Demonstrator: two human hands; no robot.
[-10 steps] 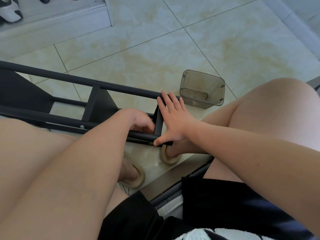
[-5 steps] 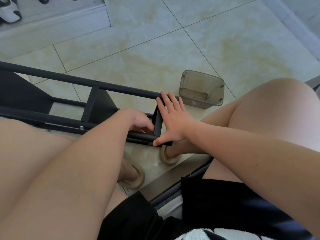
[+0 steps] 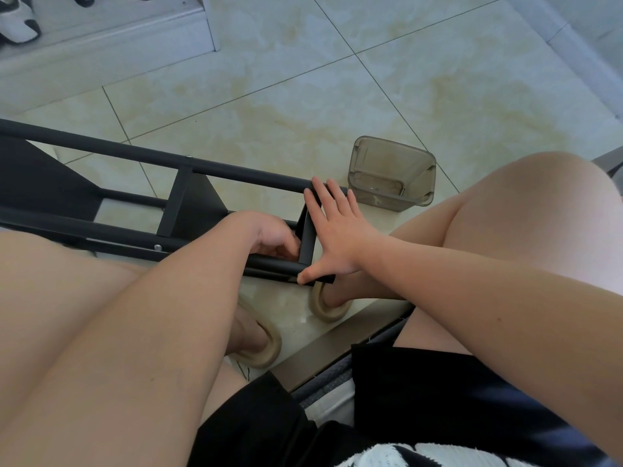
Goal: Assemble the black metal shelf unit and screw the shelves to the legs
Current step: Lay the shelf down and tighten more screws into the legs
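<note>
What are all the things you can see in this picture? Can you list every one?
shelf unit: one, black, lying on its side on the floor
screw heads: two, silver, one in each near leg
plastic tub: one, clear smoky grey, on the floor beyond the shelf unit's end
slippers: two, beige, on the feet
shoes: at least two, white and black, on the step at top left, cut off
floor tiles: cream, all around
shorts: one, black, at the bottom
right hand: one, flat, pressing the shelf unit's end
left hand: one, curled inside the frame, grip hidden
</note>
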